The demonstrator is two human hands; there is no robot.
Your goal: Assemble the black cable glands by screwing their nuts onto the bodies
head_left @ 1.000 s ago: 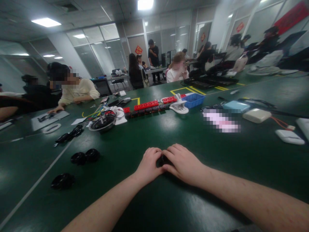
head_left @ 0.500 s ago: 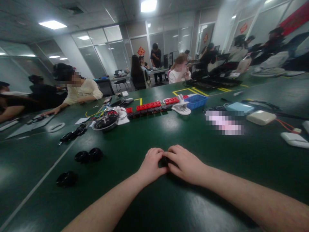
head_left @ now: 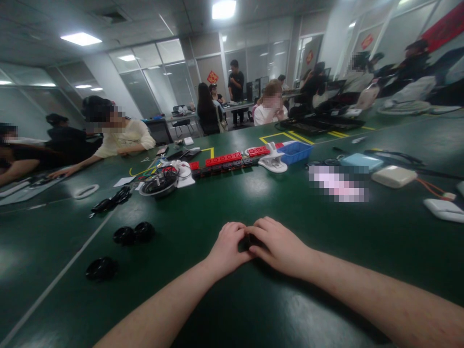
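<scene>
The red sign (head_left: 212,77) is unreadable, a blue bin (head_left: 296,153) sits beyond, and left hand (head_left: 227,247) and right hand (head_left: 278,245) curl round a mostly hidden black object (head_left: 250,239).

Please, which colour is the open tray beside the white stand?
Blue; the tray shows in the head view.

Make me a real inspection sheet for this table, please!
Surface: green table, shiny, with a pale line on the left.
Job's things: dark object, mostly hidden; three black rounded pieces to its left.
Clutter: red strips, blue bin and metal bowl, farther back.
Hands: left hand and right hand, both curled around the dark object.
Cables: black cables at right.
Surroundings: person in a pale top at left; ceiling light, lit.
</scene>
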